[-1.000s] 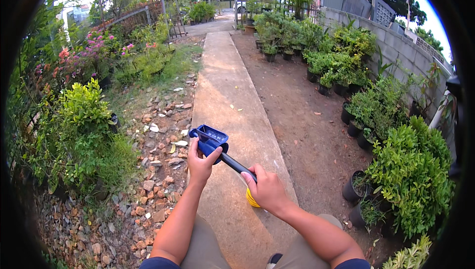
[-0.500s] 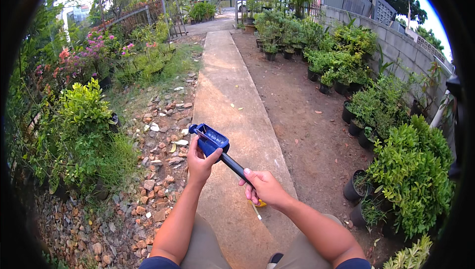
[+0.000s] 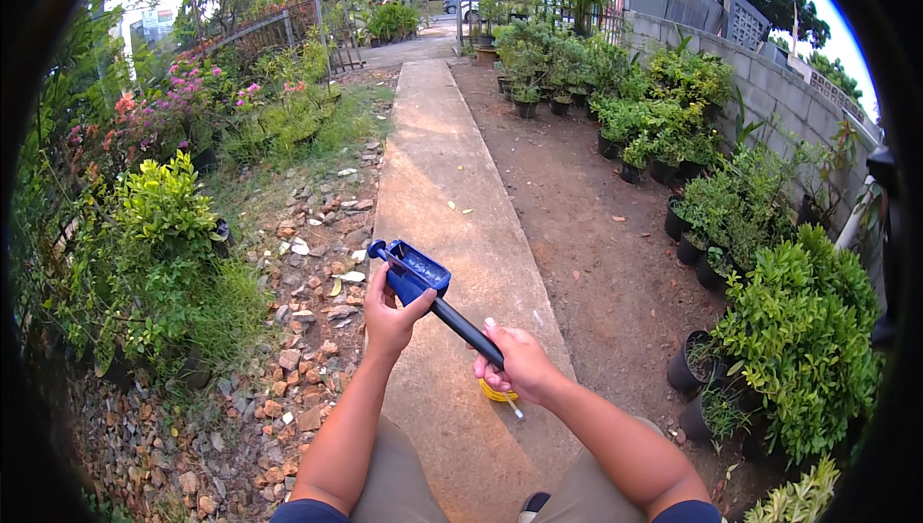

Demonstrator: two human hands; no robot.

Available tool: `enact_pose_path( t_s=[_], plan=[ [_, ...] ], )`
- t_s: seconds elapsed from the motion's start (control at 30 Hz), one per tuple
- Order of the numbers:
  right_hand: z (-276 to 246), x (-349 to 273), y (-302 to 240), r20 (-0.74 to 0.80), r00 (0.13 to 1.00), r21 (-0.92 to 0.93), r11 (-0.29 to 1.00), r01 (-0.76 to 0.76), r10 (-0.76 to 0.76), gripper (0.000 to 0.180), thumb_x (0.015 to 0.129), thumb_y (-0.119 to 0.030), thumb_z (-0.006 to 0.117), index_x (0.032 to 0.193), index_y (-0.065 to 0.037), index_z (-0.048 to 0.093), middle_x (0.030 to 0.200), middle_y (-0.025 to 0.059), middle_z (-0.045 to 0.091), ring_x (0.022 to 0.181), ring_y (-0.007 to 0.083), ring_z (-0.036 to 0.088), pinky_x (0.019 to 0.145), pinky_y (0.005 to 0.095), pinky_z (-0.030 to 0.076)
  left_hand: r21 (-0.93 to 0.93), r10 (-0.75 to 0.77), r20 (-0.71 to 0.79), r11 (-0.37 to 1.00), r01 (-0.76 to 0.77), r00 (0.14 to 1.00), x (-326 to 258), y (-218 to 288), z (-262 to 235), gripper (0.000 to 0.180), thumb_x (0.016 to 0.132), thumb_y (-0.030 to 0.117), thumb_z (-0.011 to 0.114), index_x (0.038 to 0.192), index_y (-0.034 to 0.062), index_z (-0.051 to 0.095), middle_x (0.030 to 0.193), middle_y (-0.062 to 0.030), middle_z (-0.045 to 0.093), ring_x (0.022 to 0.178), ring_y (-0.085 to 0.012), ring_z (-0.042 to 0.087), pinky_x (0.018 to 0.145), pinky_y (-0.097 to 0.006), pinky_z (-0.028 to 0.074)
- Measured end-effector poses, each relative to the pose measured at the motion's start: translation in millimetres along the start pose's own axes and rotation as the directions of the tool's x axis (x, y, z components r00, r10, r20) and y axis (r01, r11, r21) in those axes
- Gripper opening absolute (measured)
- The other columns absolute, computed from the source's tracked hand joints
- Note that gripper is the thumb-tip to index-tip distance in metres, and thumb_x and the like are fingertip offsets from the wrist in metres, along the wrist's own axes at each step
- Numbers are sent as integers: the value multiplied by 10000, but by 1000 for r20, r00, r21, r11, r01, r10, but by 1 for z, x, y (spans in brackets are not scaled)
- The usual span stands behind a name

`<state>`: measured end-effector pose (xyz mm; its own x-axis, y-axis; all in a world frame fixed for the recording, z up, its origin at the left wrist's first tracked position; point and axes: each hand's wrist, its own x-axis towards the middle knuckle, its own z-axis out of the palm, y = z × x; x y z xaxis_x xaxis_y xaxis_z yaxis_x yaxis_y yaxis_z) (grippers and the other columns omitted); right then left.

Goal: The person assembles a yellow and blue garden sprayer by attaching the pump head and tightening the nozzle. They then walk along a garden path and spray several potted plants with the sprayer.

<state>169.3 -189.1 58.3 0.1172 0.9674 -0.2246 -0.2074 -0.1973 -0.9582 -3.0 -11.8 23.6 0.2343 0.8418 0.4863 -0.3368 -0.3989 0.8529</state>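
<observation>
Left of you, loose stones [image 3: 290, 360] border the concrete path [image 3: 442, 186]. Over the path you have a blue-and-black tool [image 3: 445, 312] between your two hands, its long axis slanting from a round blue knob [image 3: 376, 249] at the upper left, farthest from you, down to its lower right end, nearest you. Your left grip [image 3: 389, 323] is closed on the near left side of the hollow blue body [image 3: 415, 287], fingers up toward the knob, thumb at the body's lower edge; it is the nearer hand to that part. From there the black handle [image 3: 466, 331] runs out to the right, leaving a bare stretch between your hands. Your right grip [image 3: 522, 361] is at its end, fingers curled under, thumb raised clear above; you cannot tell whether it bears firmly or just cradles. So the body lies up and left of your right grip, in line with the handle. Below that grip, partly hidden, a yellow coil [image 3: 497, 392] shows against the path, and farther right stand potted plants [image 3: 806, 345].
</observation>
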Motion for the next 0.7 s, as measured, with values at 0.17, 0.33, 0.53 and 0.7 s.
enact_pose_path(
  t_s=[0.17,0.33,0.53,0.7],
  plan=[
    [7,-8,1,124,586,-866,201,458,-801,330,1069,-338,720,1119,-28,617,854,163,723,631,258,688,586,379,551,112,-11,10,994,10,1000,-1,0,3,737,790,151,989,1375,-48,585,1209,-92,698,1098,-152,697,934,-306,579],
    [10,-11,2,-82,972,-355,918,178,-220,319,1038,-274,770,1117,5,637,920,152,725,744,183,733,621,407,567,-43,-93,77,994,97,993,-1,7,2,713,794,119,977,1371,-26,583,1222,-76,698,1109,-145,695,979,-310,563],
    [2,-7,1,-39,988,-269,954,132,-147,361,1085,-337,684,1176,8,629,930,162,732,777,268,759,680,425,596,-23,-114,55,993,116,992,-2,9,0,750,786,155,983,1386,-12,566,1205,-57,680,1120,-147,663,1014,-318,530],
    [11,-14,12,80,715,-932,202,300,-695,349,1097,-351,637,1170,-11,614,851,169,703,733,412,714,703,468,587,381,-14,-38,924,28,999,-5,9,6,786,757,242,1000,1364,-31,582,1181,-61,676,1070,-144,643,964,-300,517]
  ],
)
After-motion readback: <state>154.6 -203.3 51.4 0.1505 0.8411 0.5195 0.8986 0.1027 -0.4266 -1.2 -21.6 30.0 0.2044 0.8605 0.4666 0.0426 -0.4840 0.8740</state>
